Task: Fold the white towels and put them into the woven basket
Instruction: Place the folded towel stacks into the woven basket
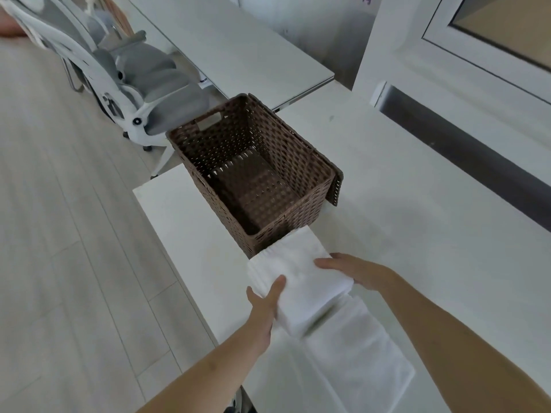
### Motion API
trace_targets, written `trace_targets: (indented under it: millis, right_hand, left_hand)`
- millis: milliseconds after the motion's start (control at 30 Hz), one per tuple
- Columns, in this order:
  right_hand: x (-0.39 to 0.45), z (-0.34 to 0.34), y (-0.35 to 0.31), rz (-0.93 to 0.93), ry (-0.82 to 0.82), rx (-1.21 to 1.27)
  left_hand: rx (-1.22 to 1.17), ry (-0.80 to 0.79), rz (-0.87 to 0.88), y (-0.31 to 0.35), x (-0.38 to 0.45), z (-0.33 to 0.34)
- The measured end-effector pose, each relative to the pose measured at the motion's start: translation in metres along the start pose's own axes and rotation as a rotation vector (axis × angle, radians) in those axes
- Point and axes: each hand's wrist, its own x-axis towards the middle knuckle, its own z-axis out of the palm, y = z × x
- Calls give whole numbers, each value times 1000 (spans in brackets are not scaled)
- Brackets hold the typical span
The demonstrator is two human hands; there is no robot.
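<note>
Setting: A white worktop [387, 180] is standing in a pale room with a light wood floor [59, 234]; a grey office chair [140, 81] is sitting beyond its far corner.

Folded towel: A white towel [298, 281], folded into a thick rectangle, is being held just in front of the near end of the basket, its far edge lying against the basket's wall.

Look: It is showing a soft, faintly ribbed pile and stacked layers along its left edge.

Handling: It is looking light, soft and floppy; a bundle like this is likely to sag or unfold unless supported from both sides, so the two long edges, taken together, seem the safest hold.

Left hand: The left hand [264, 302] is gripping the bundle's left edge, thumb lying on top and fingers tucked out of sight beneath.

Right hand: The right hand [348, 271] is clasping the right edge, fingers resting across the top.

Second towel: Another white towel [366, 353] is lying in a long strip on the worktop, running from under the bundle toward the camera.

Basket: The brown woven basket [325, 186] is sitting open and holding nothing, its lid [337, 189] hanging down the right side.

Stage: The first towel appears ready to be lifted in.
</note>
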Motion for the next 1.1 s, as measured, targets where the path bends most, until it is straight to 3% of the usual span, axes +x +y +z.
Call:
trace_targets:
  millis: [67,567,700,967,1100]
  right_hand:
    - [4,2,6,-3,-87,47]
    - [5,1,-3,-60,-210,194]
    - [4,8,-11,-56,-207,182]
    - [-12,50,-41,17,-87,-41]
    - [-14,82,-44,2,-68,35]
  left_hand:
    - [-26,-11,5,-4,9,-3]
    - [-121,-127,133,-9,29,2]
    - [-112,-165,254,0,12,1]
    - [-254,-146,33,-11,-6,-38]
    - [-335,-206,-7,-8,-23,-66]
